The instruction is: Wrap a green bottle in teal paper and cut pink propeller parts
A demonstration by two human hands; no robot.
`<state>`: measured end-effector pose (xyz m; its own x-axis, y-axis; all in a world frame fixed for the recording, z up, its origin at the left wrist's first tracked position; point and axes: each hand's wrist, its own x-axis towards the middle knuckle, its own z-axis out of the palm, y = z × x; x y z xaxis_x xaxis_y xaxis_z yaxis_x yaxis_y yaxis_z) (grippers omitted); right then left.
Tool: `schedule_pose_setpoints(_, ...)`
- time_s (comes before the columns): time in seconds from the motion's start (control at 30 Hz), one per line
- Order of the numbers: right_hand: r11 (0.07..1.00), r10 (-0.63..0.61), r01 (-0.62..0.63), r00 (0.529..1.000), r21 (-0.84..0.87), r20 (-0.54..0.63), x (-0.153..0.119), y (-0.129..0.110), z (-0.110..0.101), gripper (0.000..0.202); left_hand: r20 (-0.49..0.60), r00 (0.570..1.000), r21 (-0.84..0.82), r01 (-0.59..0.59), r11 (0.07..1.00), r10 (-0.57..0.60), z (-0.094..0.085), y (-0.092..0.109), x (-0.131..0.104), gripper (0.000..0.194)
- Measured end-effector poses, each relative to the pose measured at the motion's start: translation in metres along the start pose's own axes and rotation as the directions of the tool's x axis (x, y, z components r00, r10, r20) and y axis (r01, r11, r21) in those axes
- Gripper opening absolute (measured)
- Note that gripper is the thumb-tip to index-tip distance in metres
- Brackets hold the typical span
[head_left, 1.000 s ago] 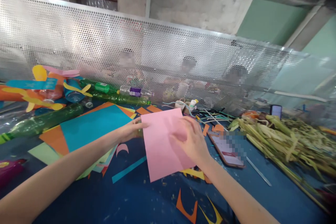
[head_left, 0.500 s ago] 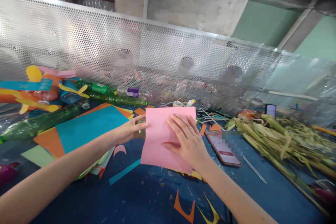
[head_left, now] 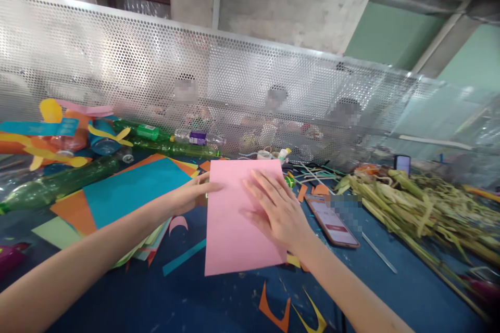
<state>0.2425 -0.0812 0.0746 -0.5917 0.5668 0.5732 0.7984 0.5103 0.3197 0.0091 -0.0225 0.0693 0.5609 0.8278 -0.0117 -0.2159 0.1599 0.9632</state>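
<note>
A pink paper sheet (head_left: pixel 234 234) is in front of me at the centre, over the blue table. My right hand (head_left: pixel 279 213) lies on its right side with the fingers spread. At the sheet's upper left edge, my left hand (head_left: pixel 197 190) grips, its thumb on the front and its other fingers behind the paper. A bit of a green bottle (head_left: pixel 289 181) shows past the upper right edge; the rest of it is hidden by the sheet.
Coloured papers (head_left: pixel 133 192) and plastic bottles (head_left: pixel 58 182) lie left, beside paper-and-bottle models (head_left: pixel 70 130). A phone (head_left: pixel 334 221) and dry husks (head_left: pixel 414 208) are right. Orange scraps (head_left: pixel 273 312) lie in front. A perforated metal panel (head_left: pixel 234 73) stands behind, with people beyond.
The pink sheet has moved slightly left and its lower edge has come lower, so it looks flatter. The bottle part seen by my left hand is now mostly covered. My right hand stays on the sheet.
</note>
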Motion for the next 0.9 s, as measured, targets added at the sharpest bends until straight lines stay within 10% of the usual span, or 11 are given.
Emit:
schedule_pose_setpoints(0.37, 0.999, -0.019, 0.018, 0.999, 0.033, 0.032, 0.002, 0.000, -0.007, 0.052, 0.070, 0.997, 0.139, 0.021, 0.990, -0.031, -0.001, 0.004, -0.003, 0.058)
schedule_pose_setpoints(0.9, 0.998, 0.051, -0.052, 0.999, 0.030, 0.012, 0.002, -0.004, -0.008, 0.058, 0.058, 0.964, 0.565, -0.247, 0.787, 0.261, 0.016, 0.019, -0.018, 0.069)
